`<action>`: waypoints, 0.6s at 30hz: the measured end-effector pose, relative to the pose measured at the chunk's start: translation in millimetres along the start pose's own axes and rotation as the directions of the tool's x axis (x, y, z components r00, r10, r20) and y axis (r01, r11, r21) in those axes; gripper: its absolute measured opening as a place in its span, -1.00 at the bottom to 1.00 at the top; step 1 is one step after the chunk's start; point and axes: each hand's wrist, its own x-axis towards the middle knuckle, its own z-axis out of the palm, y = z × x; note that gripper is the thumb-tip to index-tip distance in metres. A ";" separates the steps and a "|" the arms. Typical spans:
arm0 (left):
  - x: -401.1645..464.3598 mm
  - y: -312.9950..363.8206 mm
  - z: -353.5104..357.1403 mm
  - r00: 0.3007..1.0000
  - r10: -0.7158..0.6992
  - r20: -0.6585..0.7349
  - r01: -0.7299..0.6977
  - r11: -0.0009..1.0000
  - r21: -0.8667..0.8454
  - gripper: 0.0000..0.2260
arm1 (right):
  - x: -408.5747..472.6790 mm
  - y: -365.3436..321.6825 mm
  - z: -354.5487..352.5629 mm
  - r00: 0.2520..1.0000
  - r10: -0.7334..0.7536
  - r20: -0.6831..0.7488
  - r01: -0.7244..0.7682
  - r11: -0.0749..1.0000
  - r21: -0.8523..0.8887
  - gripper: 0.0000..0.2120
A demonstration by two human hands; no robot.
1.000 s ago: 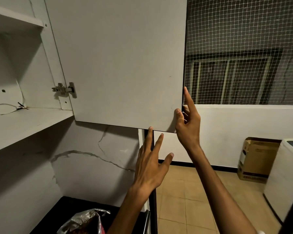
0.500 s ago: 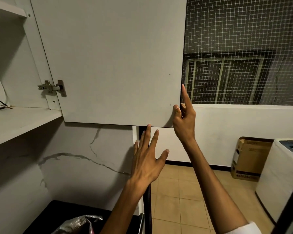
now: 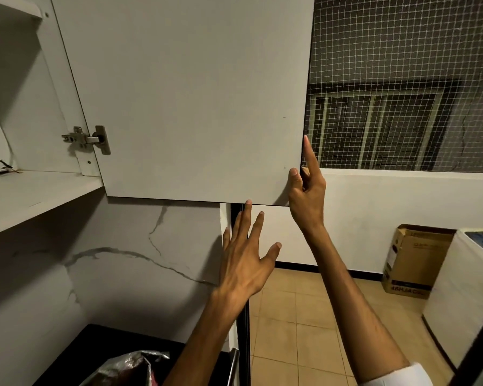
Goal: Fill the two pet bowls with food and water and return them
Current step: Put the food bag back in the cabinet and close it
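The right hand [image 3: 307, 196] pinches the open cupboard door [image 3: 190, 96] at its bottom corner. The left hand [image 3: 244, 260] is spread flat just below. A shiny food bag [image 3: 129, 367] sits at 6 o'clock on the dark surface [image 3: 95, 346].

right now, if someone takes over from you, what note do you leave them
Right hand grips the lower free corner of the open cabinet door, index finger straight along its edge.
Left hand is open, fingers spread, just under the door's bottom edge, holding nothing.
A crinkled foil bag sits on the dark counter below.
No pet bowls in view; filling and returning them is left.
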 end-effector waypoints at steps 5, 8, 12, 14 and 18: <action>0.6 2.0 -3.1 1.000 0.000 0.005 0.000 1.000 -0.026 -0.32 | -1.2 -4.0 -1.3 0.999 0.032 0.005 -0.032 0.999 -0.007 -0.38; 0.2 2.5 -5.6 1.000 -0.010 0.009 0.011 0.999 -0.050 -0.33 | -2.4 -5.2 -4.5 0.998 0.057 0.009 -0.057 0.998 -0.006 -0.40; -5.7 1.8 -8.4 0.999 -0.047 0.019 0.048 0.997 -0.055 -0.32 | -11.3 -0.8 -12.6 0.991 0.133 -0.021 -0.134 0.988 -0.077 -0.39; -10.4 1.3 -9.4 0.998 -0.053 0.015 0.054 0.997 -0.048 -0.32 | -18.9 0.9 -17.4 0.986 0.160 -0.055 -0.166 0.977 -0.130 -0.39; -20.5 1.5 -12.7 0.998 -0.061 0.011 0.062 0.996 -0.070 -0.32 | -35.2 1.5 -24.8 0.977 0.178 -0.114 -0.199 0.954 -0.223 -0.42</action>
